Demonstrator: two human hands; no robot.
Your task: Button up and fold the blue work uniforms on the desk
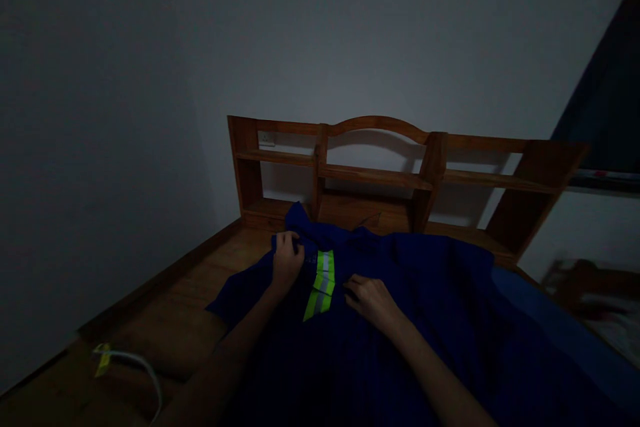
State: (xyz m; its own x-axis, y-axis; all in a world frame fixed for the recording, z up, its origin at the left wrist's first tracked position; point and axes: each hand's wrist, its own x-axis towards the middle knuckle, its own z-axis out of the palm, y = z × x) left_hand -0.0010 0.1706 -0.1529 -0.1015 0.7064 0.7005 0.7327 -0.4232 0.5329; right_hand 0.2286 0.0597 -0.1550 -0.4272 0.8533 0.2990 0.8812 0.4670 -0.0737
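Observation:
A dark blue work garment (425, 293) with a yellow-green and silver reflective strip (323, 283) lies spread out before me. Its far edge reaches the wooden headboard. Left of the strip, my left hand (287, 259) is closed with bent fingers on the cloth near the garment's upper left part. Just right of the strip is my right hand (370, 297), thumb and fingers drawn together on the fabric. Dim light hides the exact folds between my fingertips, and the near part of the garment fades into shadow.
A wooden headboard with shelves (375, 177) stands against the wall. Bare bed boards (200, 280) show on the left, with a pale cable (143, 360) and its yellow tag (103, 360). A blue surface (530, 300) extends on the right. A wall socket (267, 139) shows behind the headboard.

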